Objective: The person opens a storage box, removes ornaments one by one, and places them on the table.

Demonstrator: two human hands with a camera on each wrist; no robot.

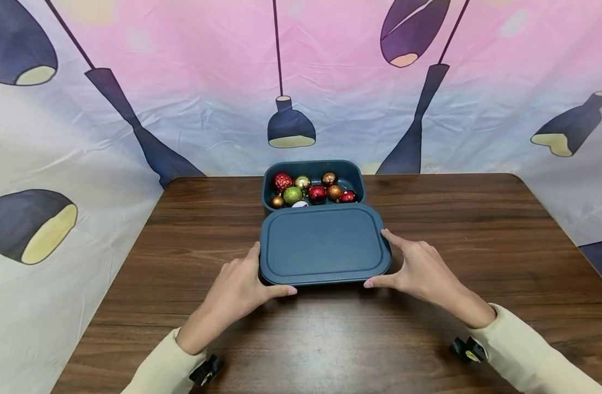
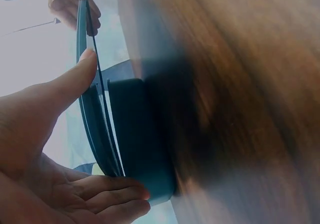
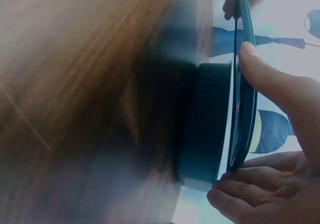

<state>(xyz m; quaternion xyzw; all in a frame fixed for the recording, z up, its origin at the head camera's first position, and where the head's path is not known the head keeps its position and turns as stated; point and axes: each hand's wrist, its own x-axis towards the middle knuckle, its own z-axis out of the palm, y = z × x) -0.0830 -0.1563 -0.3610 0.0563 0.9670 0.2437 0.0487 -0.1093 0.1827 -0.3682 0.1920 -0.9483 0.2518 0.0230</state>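
Note:
A dark teal lid [image 1: 325, 243] is held between both hands, in front of and slightly overlapping the open teal box [image 1: 352, 175] of shiny baubles [image 1: 318, 194]. The left hand [image 1: 239, 287] grips its left end, thumb along the near edge; the right hand [image 1: 424, 271] grips its right end likewise. In the left wrist view the lid [image 2: 92, 119] is raised off the table beside the box [image 2: 140, 134], above its rim level, with the left hand [image 2: 65, 149] around it. The right wrist view shows the lid [image 3: 246, 108], the box [image 3: 207, 124] and the right hand [image 3: 275, 144].
The brown wooden table [image 1: 320, 339] extends to a cloth backdrop [image 1: 222, 98] printed with lamps, hanging behind its far edge. The box stands at that far edge. Small black devices are strapped at both wrists, by the pale sleeves [image 1: 165, 364].

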